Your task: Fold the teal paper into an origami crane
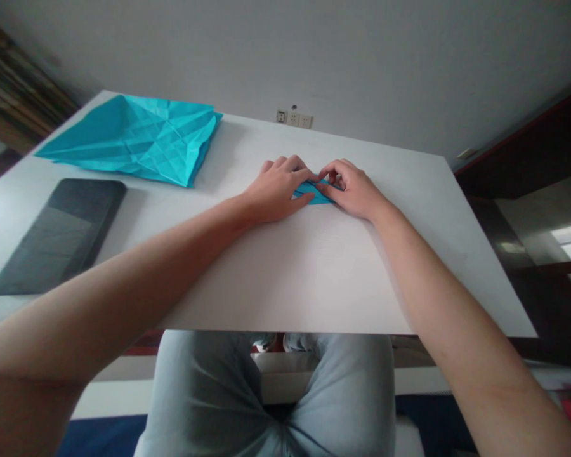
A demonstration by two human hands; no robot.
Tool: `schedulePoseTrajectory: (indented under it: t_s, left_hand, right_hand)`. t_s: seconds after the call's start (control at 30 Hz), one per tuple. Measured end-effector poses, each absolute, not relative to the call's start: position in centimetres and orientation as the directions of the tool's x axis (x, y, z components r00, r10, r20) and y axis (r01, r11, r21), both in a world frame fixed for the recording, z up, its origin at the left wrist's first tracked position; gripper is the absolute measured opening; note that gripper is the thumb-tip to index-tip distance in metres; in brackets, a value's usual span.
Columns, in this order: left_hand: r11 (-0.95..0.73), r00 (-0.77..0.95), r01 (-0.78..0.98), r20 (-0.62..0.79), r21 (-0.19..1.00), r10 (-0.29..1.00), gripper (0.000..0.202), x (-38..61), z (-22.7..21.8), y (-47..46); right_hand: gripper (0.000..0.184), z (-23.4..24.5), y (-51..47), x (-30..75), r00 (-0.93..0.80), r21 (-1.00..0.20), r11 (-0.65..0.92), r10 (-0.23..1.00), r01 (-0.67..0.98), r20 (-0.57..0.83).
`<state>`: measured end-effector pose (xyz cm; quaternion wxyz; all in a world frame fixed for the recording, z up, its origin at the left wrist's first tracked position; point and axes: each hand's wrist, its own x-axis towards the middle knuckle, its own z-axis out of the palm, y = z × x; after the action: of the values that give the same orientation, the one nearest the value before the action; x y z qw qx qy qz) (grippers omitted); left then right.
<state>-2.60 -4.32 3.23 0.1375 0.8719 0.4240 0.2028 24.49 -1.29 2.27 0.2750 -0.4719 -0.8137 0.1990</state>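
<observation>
Forearms (124,266) reach forward; left hand (276,189) and right hand (353,189), fingers (330,170) seemingly clamped on folded blue paper (313,193).

you have passage over the white table (285,273) in front of your left hand (276,190) and right hand (352,187), and to their right as far as the table edge. the folded teal paper (314,193) blocks the gap between your hands. going left, you meet the creased teal sheet (137,139) and the dark pad (57,238), with only a narrow gap between them. the wall (409,63) bounds the far edge, with the wall sockets (294,118) just above the tabletop.
</observation>
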Motion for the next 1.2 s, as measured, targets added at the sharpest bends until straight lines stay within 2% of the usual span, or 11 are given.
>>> schedulePoseTrajectory:
  t_s: [0.9, 1.2]
  left_hand:
    - [-0.596, 0.56, 0.697, 0.217, 0.399, 0.799, 0.056, -2.44, 3.27, -4.29]
    - [-0.602, 0.564, 0.692, 0.222, 0.398, 0.795, 0.056, -2.51, 3.31, -4.33]
  right_hand:
    - [0.033, 1.88, -1.03, 24.77, -0.427, -0.565, 0.509, 0.859, 0.65, 0.283]
    - [0.038, 1.92, -1.05, 24.64, -0.421, -0.565, 0.505, 0.861, 0.652, 0.284]
